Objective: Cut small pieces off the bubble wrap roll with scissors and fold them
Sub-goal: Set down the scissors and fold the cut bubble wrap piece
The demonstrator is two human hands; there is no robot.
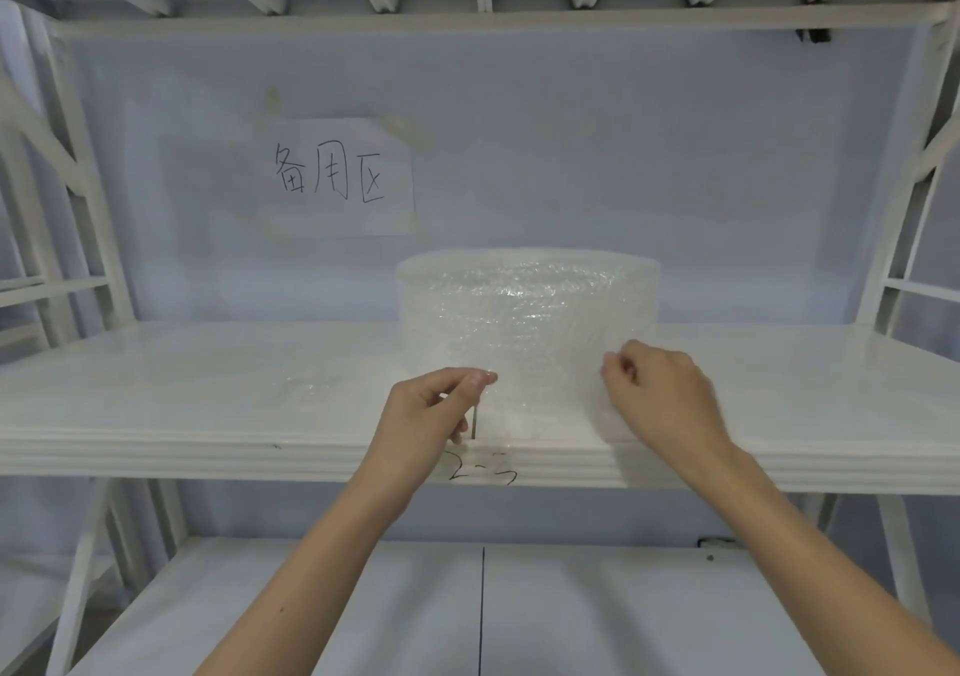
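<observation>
In the head view, a squat, translucent bubble wrap roll (527,306) is seen at centre frame on a smooth white shelf (208,395). Its loose sheet is pinched by the left hand (431,415) and the right hand (660,389).

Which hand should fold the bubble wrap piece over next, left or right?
Probably the right hand. It pinches the far upper corner of the bubble wrap piece with free space around it, while the left hand pinches the opposite edge near the shelf front.
</observation>
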